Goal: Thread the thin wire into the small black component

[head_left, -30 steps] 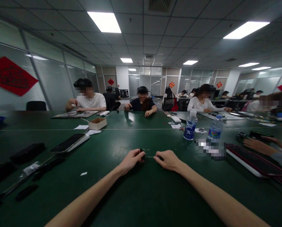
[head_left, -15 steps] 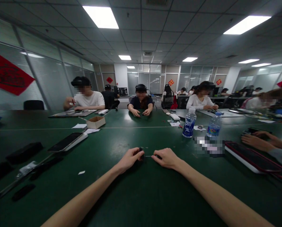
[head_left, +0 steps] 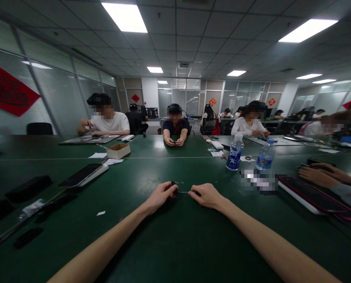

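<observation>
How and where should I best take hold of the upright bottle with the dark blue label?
Probably hold the bottle around its labelled body, coming from its left in this view: it stands upright, the body looks round, and the second bottle stands on its right, where it could obstruct you.

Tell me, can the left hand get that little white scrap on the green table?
Probably yes: the white scrap lies off to the left of the left hand, and nothing seems to stand between them. But that hand holds a small dark thing, so it may need freeing first.
</observation>
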The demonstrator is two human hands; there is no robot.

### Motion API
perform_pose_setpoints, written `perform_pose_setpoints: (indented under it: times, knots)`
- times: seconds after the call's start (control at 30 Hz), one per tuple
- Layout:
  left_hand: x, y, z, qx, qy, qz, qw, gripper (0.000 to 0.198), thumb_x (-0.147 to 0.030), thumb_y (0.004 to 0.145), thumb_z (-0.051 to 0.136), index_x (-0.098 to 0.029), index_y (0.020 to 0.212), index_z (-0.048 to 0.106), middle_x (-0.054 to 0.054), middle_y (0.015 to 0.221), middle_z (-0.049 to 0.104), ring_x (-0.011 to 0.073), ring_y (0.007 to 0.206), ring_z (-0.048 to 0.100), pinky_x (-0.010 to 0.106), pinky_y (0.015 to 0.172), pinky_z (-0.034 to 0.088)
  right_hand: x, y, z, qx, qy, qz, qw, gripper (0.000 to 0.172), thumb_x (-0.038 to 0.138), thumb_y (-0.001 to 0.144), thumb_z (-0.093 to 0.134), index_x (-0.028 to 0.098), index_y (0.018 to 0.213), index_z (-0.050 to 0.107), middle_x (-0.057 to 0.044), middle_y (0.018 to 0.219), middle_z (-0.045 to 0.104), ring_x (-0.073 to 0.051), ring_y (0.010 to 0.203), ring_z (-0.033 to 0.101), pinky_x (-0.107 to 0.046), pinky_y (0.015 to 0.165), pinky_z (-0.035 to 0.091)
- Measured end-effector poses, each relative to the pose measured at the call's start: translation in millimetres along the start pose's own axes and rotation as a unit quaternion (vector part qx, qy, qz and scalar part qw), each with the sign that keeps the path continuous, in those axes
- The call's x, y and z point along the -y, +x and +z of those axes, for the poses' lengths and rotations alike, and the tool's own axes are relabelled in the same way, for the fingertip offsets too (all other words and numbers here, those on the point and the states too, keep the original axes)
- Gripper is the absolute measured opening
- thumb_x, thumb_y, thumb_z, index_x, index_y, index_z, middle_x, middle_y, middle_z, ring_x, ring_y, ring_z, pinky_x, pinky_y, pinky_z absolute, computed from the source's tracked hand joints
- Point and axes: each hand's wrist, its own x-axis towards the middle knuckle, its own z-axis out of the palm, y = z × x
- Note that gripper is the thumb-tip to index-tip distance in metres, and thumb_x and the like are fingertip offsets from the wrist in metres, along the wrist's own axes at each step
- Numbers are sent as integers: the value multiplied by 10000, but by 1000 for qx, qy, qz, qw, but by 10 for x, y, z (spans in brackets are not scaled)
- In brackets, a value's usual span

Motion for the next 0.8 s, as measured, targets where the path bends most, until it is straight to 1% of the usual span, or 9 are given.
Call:
perform_pose_setpoints:
  times: [0.1, 0.27, 0.47, 0.63, 0.8]
  knots:
    - [17, 10, 0, 7, -5, 4, 1000, 435, -519, 801, 514, -128, 967, 608, 51, 833, 604, 142, 739, 534, 267, 693, 410, 2, 1, 0, 12, -4, 2, 1000, 384, 462, 945, 333, 208, 943, 621, -33, 782, 654, -139, 693, 588, -236, 654, 360]
    - [36, 26, 6, -2, 0, -2, 1000, 438, -527, 791, 523, -136, 968, 613, 54, 843, 615, 142, 735, 534, 264, 688, 404, 11, -5, -12, 16, -14, 7, 1000, 371, 460, 941, 351, 209, 937, 624, -36, 794, 657, -144, 705, 590, -237, 654, 355]
    - [-23, -3, 5, 21, 0, 13, 1000, 405, -498, 809, 515, -141, 979, 606, 61, 885, 617, 146, 763, 538, 274, 716, 415, 8, -8, -11, 11, -16, -4, 1000, 388, 467, 946, 327, 211, 930, 619, -30, 771, 651, -137, 676, 581, -231, 643, 361]
    - [-55, -18, 2, 38, 27, 23, 999, 399, -493, 822, 492, -144, 981, 602, 62, 889, 622, 155, 775, 550, 283, 725, 420, 11, -5, -18, 19, -25, -14, 999, 391, 468, 948, 316, 208, 922, 607, -32, 769, 648, -135, 663, 577, -228, 630, 357]
    - [-62, -21, -2, 44, 75, 29, 996, 397, -507, 823, 476, -147, 927, 608, 51, 839, 623, 161, 760, 555, 274, 698, 420, 19, -10, -20, 27, -36, -15, 999, 400, 474, 951, 304, 205, 919, 599, -37, 781, 651, -143, 672, 583, -241, 639, 354]
